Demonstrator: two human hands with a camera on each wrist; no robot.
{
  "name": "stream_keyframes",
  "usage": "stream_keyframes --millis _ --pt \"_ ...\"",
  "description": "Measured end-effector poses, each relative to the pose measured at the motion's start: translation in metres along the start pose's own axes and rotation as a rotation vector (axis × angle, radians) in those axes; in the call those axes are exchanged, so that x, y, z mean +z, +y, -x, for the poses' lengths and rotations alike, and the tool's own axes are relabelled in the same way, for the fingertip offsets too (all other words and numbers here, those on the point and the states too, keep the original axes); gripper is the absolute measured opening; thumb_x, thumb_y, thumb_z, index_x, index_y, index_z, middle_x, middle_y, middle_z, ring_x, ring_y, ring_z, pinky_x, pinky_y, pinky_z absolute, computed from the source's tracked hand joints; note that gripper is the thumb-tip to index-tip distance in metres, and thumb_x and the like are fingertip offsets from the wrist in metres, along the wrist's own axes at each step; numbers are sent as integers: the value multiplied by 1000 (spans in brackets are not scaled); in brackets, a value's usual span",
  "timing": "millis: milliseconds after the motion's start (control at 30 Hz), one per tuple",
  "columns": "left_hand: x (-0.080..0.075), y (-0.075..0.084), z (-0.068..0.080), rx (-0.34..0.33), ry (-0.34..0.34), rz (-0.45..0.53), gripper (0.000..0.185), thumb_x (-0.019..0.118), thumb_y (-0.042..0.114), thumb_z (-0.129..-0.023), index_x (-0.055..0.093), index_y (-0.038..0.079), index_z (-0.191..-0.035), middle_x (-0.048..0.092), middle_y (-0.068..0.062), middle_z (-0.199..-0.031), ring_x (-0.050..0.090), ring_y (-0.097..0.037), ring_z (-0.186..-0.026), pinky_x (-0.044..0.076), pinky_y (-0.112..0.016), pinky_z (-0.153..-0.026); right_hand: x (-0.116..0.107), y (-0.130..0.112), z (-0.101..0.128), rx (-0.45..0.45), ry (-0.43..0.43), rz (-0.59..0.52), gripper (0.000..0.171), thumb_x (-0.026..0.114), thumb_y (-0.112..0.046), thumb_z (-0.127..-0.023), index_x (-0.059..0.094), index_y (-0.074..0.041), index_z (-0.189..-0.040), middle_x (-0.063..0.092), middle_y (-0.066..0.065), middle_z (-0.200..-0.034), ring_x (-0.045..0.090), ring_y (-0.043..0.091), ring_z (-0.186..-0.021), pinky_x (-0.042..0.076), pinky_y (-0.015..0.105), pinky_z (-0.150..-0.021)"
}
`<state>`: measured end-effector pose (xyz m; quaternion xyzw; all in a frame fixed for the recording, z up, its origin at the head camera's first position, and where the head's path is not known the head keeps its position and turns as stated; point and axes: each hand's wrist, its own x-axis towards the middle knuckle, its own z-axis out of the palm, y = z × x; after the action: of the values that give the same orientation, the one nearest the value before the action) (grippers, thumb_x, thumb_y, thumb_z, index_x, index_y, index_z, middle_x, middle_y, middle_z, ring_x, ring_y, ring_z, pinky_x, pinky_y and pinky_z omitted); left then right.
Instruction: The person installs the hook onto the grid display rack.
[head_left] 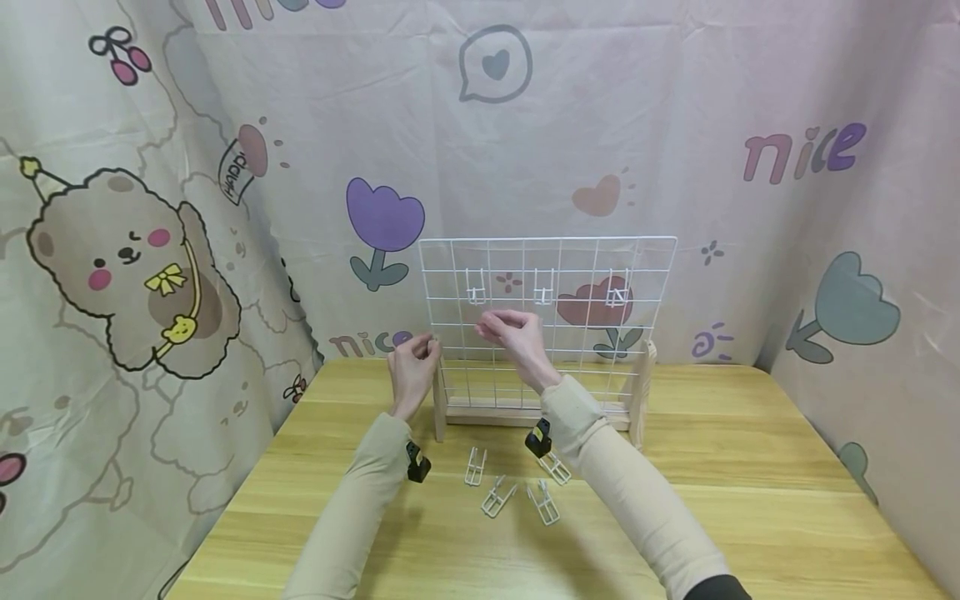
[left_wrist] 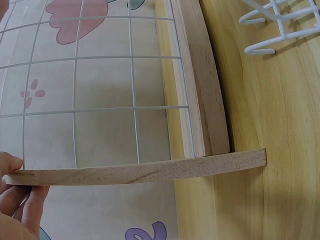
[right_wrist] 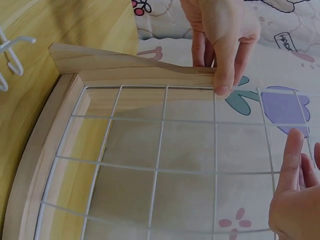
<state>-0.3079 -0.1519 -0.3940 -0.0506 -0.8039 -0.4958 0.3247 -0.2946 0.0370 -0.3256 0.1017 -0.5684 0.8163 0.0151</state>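
Observation:
A white wire grid stands upright in a wooden base. My left hand grips the top of the left wooden side post, thumb on one side and fingers on the other. In front of the grid's left part is my right hand; in the right wrist view its extended finger is near the wires, with nothing visible in the hand. Whether it touches a wire I cannot tell. Three white wire hooks hang in a row on the grid: a left one, a middle one and a right one.
Several loose white wire hooks lie on the wooden table before the stand, including one at the left and one at the front. A printed curtain hangs behind the table.

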Motion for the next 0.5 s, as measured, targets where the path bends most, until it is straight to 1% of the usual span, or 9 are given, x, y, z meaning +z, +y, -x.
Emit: stream_keyframes --millis 100,233,400,433,500 --pt "0 0 0 2 -4 3 28 69 8 -92 70 -9 -114 76 -23 -102 77 -35 -92 63 -48 -80 -6 2 3 3 -8 19 33 64 1 -95 59 19 -122 79 10 -91 75 8 -75 63 23 -82" --pt "0 -1 0 -3 -6 12 28 69 8 -93 70 -9 -114 75 -24 -103 76 -35 -94 63 -48 -81 -14 6 8 -5 -31 34 31 64 1 -95 60 19 -120 79 2 -83 75 9 -75 63 27 -84" --pt "0 -2 0 4 -1 9 26 68 9 -93 71 -7 -113 76 -24 -103 77 -35 -92 64 -47 -80 -25 11 15 -5 -78 53 34 62 1 -96 56 21 -122 79 0 -84 75 10 -78 63 28 -85" --pt "0 -2 0 8 1 6 26 68 8 -93 71 -7 -113 76 -23 -102 77 -34 -92 64 -45 -79 -28 12 16 -4 -88 56 34 62 1 -96 55 22 -123 79 1 -86 76 11 -79 63 28 -85" --pt "0 -2 -1 5 2 0 25 68 9 -93 72 -6 -113 76 -23 -101 77 -34 -91 64 -36 -76 -33 14 19 3 -107 64 32 62 -1 -97 57 20 -122 79 4 -89 76 12 -81 63 28 -85"
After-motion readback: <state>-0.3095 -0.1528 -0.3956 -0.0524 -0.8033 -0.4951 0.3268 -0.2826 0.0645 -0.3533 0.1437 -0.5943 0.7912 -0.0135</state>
